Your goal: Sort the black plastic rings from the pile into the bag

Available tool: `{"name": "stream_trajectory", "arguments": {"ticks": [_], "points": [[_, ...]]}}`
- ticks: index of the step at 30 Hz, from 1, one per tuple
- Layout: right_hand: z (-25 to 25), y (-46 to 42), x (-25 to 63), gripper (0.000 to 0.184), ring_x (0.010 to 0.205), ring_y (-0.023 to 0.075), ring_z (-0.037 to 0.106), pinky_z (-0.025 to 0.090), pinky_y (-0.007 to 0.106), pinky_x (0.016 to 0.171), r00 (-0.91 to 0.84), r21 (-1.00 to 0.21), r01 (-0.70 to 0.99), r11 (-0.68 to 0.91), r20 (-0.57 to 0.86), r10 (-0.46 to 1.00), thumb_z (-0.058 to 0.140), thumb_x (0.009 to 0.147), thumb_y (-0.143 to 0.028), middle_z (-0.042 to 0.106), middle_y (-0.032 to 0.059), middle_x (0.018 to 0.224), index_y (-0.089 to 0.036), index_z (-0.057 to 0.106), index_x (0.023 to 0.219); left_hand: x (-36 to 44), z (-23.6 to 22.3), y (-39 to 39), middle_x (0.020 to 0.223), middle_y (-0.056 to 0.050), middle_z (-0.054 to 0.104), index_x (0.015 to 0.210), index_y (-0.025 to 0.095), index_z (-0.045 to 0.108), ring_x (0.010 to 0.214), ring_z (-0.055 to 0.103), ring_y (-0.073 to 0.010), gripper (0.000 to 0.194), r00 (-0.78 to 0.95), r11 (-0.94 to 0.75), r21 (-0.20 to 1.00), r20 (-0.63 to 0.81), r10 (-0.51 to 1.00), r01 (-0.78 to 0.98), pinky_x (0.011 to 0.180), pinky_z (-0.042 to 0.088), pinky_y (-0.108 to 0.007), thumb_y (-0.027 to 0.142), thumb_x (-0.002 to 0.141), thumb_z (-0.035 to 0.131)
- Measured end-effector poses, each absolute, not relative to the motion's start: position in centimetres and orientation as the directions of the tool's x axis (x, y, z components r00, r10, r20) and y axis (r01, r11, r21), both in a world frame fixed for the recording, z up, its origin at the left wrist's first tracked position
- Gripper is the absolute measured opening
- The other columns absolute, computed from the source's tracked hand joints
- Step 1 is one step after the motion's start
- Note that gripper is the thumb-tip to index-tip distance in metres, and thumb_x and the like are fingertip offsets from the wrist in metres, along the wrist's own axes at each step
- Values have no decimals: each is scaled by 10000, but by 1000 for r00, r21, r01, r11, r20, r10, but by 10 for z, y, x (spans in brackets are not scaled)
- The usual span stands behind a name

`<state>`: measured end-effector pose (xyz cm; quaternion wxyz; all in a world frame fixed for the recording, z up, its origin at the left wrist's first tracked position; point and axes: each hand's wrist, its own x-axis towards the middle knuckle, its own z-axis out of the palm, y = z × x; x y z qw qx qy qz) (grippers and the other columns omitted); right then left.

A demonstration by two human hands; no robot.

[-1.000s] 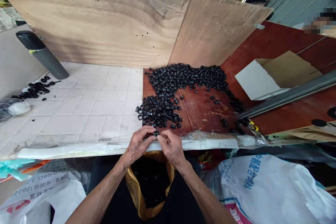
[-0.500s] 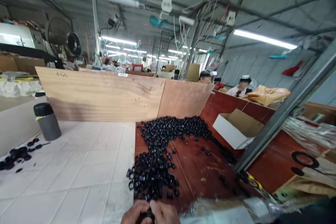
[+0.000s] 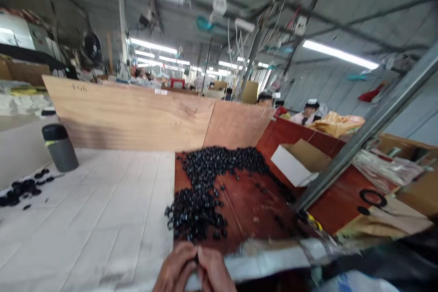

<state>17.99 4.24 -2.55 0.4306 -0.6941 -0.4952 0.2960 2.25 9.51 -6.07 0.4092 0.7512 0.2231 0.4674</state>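
Observation:
At the bottom centre my left hand (image 3: 176, 267) and my right hand (image 3: 215, 267) meet, fingers bent and fingertips pinched together. Between them a sliver of a small black part (image 3: 196, 259) shows; the fingers cover most of it. Just beyond the fingertips lies a heap of small black ring-shaped parts (image 3: 195, 212), several on their sides with open centres. It runs back into a larger pile (image 3: 226, 159) against the wooden boards. The heap rests on a reddish-brown board (image 3: 239, 205), beside a white tabletop (image 3: 112, 200).
A grey bottle with a black lid (image 3: 61, 148) stands at the left, near scattered black pieces (image 3: 22, 191). Plywood panels (image 3: 137, 116) close off the back. At the right are a tilted white carton (image 3: 290, 164) and a slanting metal post (image 3: 342, 155). Co-workers (image 3: 308, 112) sit beyond.
The view has tilted down and turned slightly right. My hands stay together at the bottom centre and appear a little higher; the black part between them is more hidden now.

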Motion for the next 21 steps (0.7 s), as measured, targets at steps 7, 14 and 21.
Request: {"name": "stream_trajectory", "arguments": {"ticks": [7,14,21], "points": [[-18,23,179,269,573,158,623,506,259,574,228,-958,286,23,91,970,592,910,-456,645,-6,697,-210,634,1009,23,-41,97,998,-73,766,1047,192,775,925,729,-210,256,489,-246,968,239,839,-51,859,596,-337,398,903,724],[-18,21,180,316,441,146,549,482,275,503,196,-987,83,-139,-121,973,524,956,-511,593,-31,571,-202,565,904,22,-48,93,1027,-79,757,1066,195,773,978,710,-203,215,463,-379,922,373,804,-85,918,567,-355,341,916,723],[-17,5,169,277,515,140,547,471,275,575,283,-982,189,18,72,956,569,943,-486,595,-31,614,-210,597,957,16,-32,88,962,-70,759,1016,175,773,863,730,-193,243,553,-248,964,258,793,-95,805,610,-316,389,914,723]]}}
